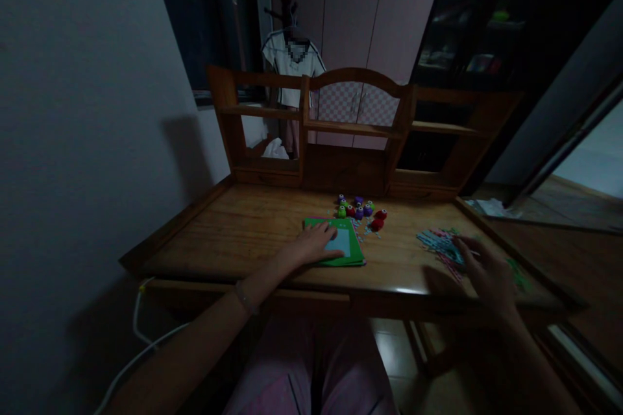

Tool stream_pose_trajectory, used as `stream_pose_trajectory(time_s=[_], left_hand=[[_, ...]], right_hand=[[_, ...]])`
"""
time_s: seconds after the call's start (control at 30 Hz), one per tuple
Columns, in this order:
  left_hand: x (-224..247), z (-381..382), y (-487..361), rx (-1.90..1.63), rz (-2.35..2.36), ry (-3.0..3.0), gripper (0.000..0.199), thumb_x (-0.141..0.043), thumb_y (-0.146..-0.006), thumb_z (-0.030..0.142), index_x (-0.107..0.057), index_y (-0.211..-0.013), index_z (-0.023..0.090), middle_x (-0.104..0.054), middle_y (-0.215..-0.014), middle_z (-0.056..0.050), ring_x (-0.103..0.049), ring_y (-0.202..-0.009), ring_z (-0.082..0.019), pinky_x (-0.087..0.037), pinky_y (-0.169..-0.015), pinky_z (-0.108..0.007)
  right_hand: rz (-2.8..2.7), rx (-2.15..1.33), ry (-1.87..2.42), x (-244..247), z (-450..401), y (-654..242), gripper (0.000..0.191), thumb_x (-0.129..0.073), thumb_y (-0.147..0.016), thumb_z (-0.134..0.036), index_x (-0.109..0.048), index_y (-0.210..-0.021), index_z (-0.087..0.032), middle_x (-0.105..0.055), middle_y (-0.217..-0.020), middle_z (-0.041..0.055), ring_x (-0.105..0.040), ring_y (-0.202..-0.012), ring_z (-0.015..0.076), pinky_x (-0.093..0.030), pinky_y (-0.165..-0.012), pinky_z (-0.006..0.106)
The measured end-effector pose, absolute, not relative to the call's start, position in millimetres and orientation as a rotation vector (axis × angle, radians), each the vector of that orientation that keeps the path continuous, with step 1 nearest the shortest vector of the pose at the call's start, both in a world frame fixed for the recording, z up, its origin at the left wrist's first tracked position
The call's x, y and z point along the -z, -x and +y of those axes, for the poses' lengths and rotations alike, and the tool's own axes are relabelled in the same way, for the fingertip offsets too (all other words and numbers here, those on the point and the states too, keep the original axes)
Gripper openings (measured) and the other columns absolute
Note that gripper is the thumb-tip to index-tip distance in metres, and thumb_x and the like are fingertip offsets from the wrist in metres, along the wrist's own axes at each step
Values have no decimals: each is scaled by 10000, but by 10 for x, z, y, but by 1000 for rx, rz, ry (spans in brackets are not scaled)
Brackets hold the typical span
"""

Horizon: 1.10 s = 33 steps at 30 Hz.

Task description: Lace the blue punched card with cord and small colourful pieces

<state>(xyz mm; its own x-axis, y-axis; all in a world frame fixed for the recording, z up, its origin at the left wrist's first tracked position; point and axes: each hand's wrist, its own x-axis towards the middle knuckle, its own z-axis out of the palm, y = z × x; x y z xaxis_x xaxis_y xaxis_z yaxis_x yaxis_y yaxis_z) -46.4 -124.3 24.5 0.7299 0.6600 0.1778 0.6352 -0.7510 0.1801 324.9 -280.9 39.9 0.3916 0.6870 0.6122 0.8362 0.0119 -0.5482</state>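
Green card [343, 242] lies part-hidden under left hand [317, 242].

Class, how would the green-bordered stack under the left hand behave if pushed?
The green-bordered stack would probably slide readily, lying flat on the glossy wooden desk. Its layers may shift apart, since their edges look misaligned.

The card [346, 240] is green and pale blue, the strips [435, 242] blue and pink, cupboard doors [339, 101] checked.
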Motion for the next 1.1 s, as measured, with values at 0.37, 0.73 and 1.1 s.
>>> stream_pose_trajectory(time_s=[0.37, 0.73, 1.1], left_hand=[[-335, -1470, 466, -192, 983, -3136, 304, -393, -905, 363, -593, -1026, 168, -597, -1020, -144, -566, -956, -262, -398, -858, -378], [-741, -1707, 754, -1737, 1313, -1581, 358, -569, -798, 481, -642, -896, 143, -692, -888, -72, -652, -802, -195, -504, -696, -268], [-287, -2513, 1043, -1391, 1105, -987, 443, -707, -662, 474, -625, -950, 148, -701, -887, -69, -674, -668, -204, -553, -570, -300]], right_hand=[[-1635, -238, 1521, -209, -3283, -2669, 250, -510, -875, -370, -611, -1074, -259, -688, -954, 51, -656, -861, 239, -511, -767, 356], [-1533, -261, 1394, -257, -3105, -2006, 249, -494, -886, -405, -645, -1010, -250, -685, -958, 70, -638, -911, 265, -495, -799, 384], [-1519, -680, 1235, -342, -2681, -1159, 347, -453, -888, -497, -562, -1116, -259, -676, -950, 55, -654, -834, 239, -532, -722, 382]])
